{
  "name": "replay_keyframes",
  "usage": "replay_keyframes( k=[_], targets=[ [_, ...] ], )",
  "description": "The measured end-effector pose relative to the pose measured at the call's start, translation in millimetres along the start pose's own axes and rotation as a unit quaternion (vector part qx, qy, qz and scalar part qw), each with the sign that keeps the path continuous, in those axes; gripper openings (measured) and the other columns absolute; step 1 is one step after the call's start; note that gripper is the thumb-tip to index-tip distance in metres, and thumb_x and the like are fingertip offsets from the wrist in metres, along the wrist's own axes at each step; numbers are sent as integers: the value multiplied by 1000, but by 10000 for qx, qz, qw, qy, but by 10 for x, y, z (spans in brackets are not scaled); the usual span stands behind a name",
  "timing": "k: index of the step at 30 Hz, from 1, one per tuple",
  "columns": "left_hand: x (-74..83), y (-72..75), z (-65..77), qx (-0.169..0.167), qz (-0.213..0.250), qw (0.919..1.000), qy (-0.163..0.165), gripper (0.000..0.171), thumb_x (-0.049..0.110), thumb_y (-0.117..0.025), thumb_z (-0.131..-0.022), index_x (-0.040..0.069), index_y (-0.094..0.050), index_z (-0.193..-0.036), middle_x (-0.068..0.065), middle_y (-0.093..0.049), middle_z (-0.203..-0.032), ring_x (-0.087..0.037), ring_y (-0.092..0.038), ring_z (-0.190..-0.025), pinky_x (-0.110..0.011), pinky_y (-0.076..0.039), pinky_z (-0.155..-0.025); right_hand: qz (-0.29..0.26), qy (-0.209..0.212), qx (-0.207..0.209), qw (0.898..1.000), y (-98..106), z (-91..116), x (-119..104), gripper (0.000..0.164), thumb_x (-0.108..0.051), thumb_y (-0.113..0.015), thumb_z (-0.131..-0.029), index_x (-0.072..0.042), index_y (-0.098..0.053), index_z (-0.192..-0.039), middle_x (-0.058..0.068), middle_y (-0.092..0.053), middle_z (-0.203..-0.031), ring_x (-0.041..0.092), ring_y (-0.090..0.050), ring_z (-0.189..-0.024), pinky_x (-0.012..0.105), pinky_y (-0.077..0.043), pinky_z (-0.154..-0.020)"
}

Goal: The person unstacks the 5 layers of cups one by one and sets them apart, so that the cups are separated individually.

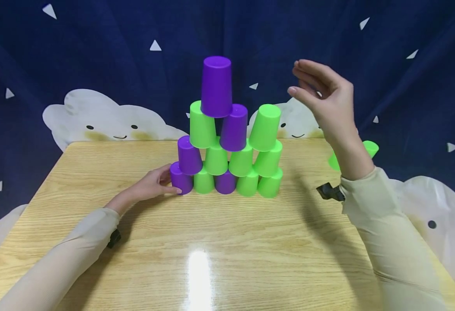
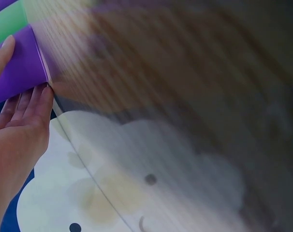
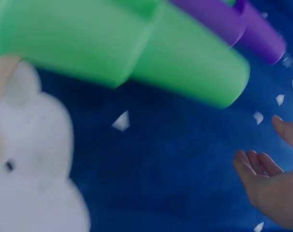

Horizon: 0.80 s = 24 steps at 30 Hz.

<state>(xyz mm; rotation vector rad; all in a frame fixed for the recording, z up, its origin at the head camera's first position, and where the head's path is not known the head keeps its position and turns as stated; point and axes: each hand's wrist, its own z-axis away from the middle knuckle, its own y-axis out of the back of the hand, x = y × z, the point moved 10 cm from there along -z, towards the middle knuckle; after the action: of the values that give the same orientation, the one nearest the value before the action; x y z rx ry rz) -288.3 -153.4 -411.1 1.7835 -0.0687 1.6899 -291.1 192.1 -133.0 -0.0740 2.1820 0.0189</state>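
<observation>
Upside-down purple and green plastic cups stand stacked in a pyramid of several rows. My left hand (image 1: 153, 183) holds the bottom-left purple cup (image 1: 186, 183) between thumb and fingers; in the left wrist view the thumb lies on one side of that purple cup (image 2: 21, 65), the fingers on the other. One purple cup (image 1: 216, 86) tops the stack, resting across a green cup (image 1: 202, 129) and a purple cup (image 1: 235, 129). To its right, my right hand (image 1: 330, 93) hovers in the air with fingers loosely bent, holding nothing. The nearest cup below it is the row's right green cup (image 1: 266, 127).
Partly hidden behind the right forearm, green cups (image 1: 371, 148) lie or stand near the table's right edge. The wooden table (image 1: 141, 250) reaches back to a dark blue curtain (image 1: 126, 52) with white clouds and triangles.
</observation>
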Motion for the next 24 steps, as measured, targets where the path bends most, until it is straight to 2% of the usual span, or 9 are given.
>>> replay_keyframes(
  k=[5,10,13,18,24],
  targets=[
    [-10,1,-10,1,59,10000,4,80,9,-75,-87,0,-29,-152,-23,-45,-146,-39,-42,-135,-50,-32,-113,-311,71,-466,9984,-498,-104,-170,45,14,-71,-82,5,-62,-125,18,-61,-129,25,-57,-121,33,-46,-104],
    [-32,6,1,42,-26,10000,17,82,10,-76,-86,0,-28,-152,-24,-45,-145,-39,-43,-134,-50,-33,-113,-411,-217,-906,9948,-948,-190,-129,49,13,-71,-82,7,-58,-129,17,-60,-132,23,-57,-122,31,-43,-106],
    [-40,-1,1,45,-17,10000,16,82,10,-76,-86,0,-28,-152,-24,-45,-145,-39,-43,-134,-51,-33,-113,-313,-424,-1125,9922,-1147,-220,-88,51,11,-71,-82,6,-57,-131,15,-59,-133,21,-58,-122,28,-44,-105],
    [-36,-9,-12,33,-1,10000,-3,81,10,-76,-87,0,-28,-152,-23,-44,-146,-39,-41,-135,-50,-32,-113,127,-503,-1441,9882,-1333,-235,-49,54,5,-74,-83,2,-56,-134,12,-60,-131,20,-61,-115,30,-50,-99],
    [-10,-3,-35,50,-24,10000,-47,81,10,-76,-87,0,-28,-152,-24,-42,-148,-40,-39,-136,-51,-30,-114,382,-466,-1463,9874,-1360,-252,-21,53,2,-75,-83,1,-57,-133,14,-64,-124,22,-64,-109,32,-52,-96]
  ],
)
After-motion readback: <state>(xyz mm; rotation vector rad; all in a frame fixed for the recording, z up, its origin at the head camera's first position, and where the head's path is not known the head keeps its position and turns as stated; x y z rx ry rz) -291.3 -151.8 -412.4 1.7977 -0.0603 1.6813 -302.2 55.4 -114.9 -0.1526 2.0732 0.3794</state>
